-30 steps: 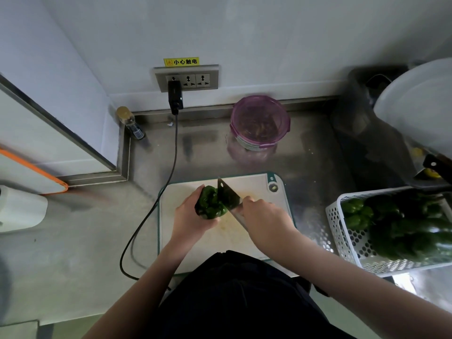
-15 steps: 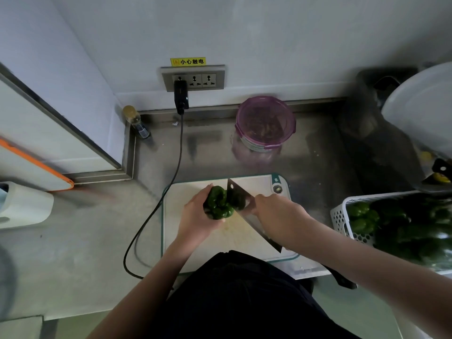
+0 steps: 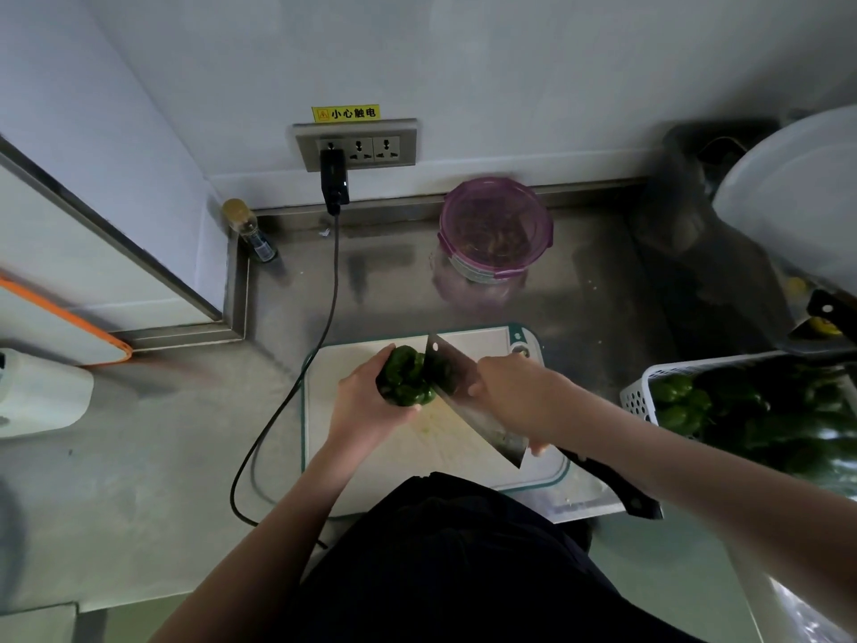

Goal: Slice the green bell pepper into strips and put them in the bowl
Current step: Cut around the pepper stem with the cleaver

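Two hands work on the white cutting board (image 3: 371, 461): left hand (image 3: 366, 401) still clamps the glossy green bell pepper (image 3: 404, 377), while right hand (image 3: 514, 392), gripping the steel cleaver (image 3: 468, 401), has just begun the first cut.

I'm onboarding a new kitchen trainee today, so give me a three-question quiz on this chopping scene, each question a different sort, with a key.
1. True or false: the left hand grips the green bell pepper on the cutting board.
2. Multiple choice: where do the spare peppers lie? A) purple-lidded container B) white basket C) on the counter by the small bottle
3. Fill in: the right hand rests on the blade of the ___.

Key: 1 true; 2 B; 3 cleaver.
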`<state>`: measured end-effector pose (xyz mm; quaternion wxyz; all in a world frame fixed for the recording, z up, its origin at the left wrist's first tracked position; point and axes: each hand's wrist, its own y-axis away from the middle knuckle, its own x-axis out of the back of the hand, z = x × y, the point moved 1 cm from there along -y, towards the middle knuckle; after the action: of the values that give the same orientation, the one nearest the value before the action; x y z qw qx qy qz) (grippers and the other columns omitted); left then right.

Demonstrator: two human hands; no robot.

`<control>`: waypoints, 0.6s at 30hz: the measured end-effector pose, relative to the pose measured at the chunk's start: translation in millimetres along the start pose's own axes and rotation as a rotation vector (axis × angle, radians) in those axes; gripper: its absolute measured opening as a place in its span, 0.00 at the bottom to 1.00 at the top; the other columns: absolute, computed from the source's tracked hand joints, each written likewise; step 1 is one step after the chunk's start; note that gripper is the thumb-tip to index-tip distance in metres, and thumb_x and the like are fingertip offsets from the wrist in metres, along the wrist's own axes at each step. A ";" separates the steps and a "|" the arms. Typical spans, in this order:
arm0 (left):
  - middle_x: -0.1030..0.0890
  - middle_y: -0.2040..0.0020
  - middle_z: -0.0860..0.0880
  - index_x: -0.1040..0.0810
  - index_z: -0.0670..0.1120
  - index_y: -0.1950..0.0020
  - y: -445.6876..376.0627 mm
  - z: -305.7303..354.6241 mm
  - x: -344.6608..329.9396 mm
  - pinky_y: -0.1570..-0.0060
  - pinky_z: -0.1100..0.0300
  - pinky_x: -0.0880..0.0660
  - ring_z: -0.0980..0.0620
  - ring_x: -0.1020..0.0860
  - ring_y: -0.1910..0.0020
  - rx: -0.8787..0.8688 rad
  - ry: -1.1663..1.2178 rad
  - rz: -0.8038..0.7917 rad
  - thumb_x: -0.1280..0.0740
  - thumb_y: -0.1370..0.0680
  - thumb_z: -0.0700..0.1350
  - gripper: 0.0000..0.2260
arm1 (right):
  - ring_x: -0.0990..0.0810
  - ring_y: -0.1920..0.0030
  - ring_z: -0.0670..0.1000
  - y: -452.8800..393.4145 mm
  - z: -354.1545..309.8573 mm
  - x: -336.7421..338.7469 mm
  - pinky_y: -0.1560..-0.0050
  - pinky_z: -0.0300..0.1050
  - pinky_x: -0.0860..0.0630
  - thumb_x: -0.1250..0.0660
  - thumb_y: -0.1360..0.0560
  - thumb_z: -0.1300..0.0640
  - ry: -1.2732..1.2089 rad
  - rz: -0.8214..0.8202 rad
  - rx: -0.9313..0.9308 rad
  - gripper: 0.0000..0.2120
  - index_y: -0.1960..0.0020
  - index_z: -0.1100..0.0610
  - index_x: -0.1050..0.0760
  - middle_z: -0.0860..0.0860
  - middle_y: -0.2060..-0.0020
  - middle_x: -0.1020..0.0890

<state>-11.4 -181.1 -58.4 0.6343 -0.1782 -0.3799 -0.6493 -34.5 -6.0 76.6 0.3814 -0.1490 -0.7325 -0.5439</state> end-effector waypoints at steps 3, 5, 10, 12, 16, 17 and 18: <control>0.23 0.61 0.58 0.26 0.53 0.47 -1.5 -1.1 -2.5 0.62 0.81 0.39 0.61 0.26 0.62 -0.016 -0.032 -0.001 0.28 0.40 0.51 0.22 | 0.22 0.54 0.53 -9.2 2.8 -2.1 0.56 0.40 0.30 0.38 0.23 0.60 0.110 -0.027 0.071 0.14 0.38 0.62 0.27 0.54 0.52 0.24; 0.21 0.59 0.57 0.25 0.53 0.45 -2.3 0.0 -4.9 0.60 0.79 0.37 0.59 0.24 0.60 -0.024 -0.025 0.017 0.28 0.40 0.50 0.23 | 0.23 0.59 0.51 -14.9 5.2 -3.5 0.56 0.40 0.28 0.41 0.21 0.58 0.087 0.005 0.046 0.13 0.40 0.62 0.26 0.53 0.55 0.24; 0.20 0.55 0.57 0.23 0.52 0.43 -0.7 3.7 0.6 0.55 0.68 0.33 0.55 0.22 0.55 -0.077 0.015 0.051 0.24 0.38 0.49 0.25 | 0.19 0.63 0.51 -24.4 13.7 3.4 0.69 0.35 0.25 0.42 0.20 0.53 -0.135 -0.036 -0.025 0.12 0.45 0.61 0.28 0.54 0.57 0.20; 0.19 0.53 0.56 0.23 0.52 0.41 -3.4 3.1 5.8 0.52 0.68 0.33 0.55 0.22 0.53 -0.085 0.042 0.021 0.21 0.39 0.48 0.27 | 0.18 0.61 0.54 -32.0 21.9 9.8 0.65 0.41 0.21 0.42 0.19 0.53 -0.257 -0.072 -0.063 0.13 0.46 0.62 0.28 0.55 0.56 0.20; 0.18 0.46 0.53 0.23 0.50 0.37 -3.3 -2.9 7.5 0.47 0.70 0.32 0.54 0.21 0.46 -0.077 0.115 0.012 0.19 0.42 0.47 0.34 | 0.22 0.67 0.52 -34.4 21.6 23.7 0.75 0.38 0.28 0.41 0.20 0.54 -0.351 -0.080 -0.085 0.11 0.46 0.62 0.28 0.57 0.54 0.21; 0.18 0.46 0.53 0.24 0.50 0.37 -2.5 -3.9 6.0 0.47 0.69 0.31 0.54 0.21 0.46 -0.065 0.132 0.020 0.19 0.42 0.47 0.34 | 0.23 0.72 0.50 -32.1 19.6 25.8 0.79 0.37 0.30 0.42 0.19 0.55 -0.317 -0.087 -0.077 0.11 0.45 0.63 0.28 0.57 0.58 0.21; 0.18 0.47 0.53 0.24 0.50 0.37 -1.7 -3.6 4.5 0.46 0.69 0.30 0.55 0.21 0.47 -0.059 0.133 0.028 0.19 0.42 0.48 0.35 | 0.24 0.76 0.48 -30.7 16.4 27.0 0.82 0.35 0.32 0.41 0.20 0.56 -0.294 -0.097 -0.077 0.11 0.46 0.63 0.27 0.56 0.62 0.22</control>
<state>-12.7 -187.0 -58.0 0.6617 -0.1586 -0.3148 -0.6617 -78.4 -7.6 73.2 0.2371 -0.2060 -0.7655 -0.5616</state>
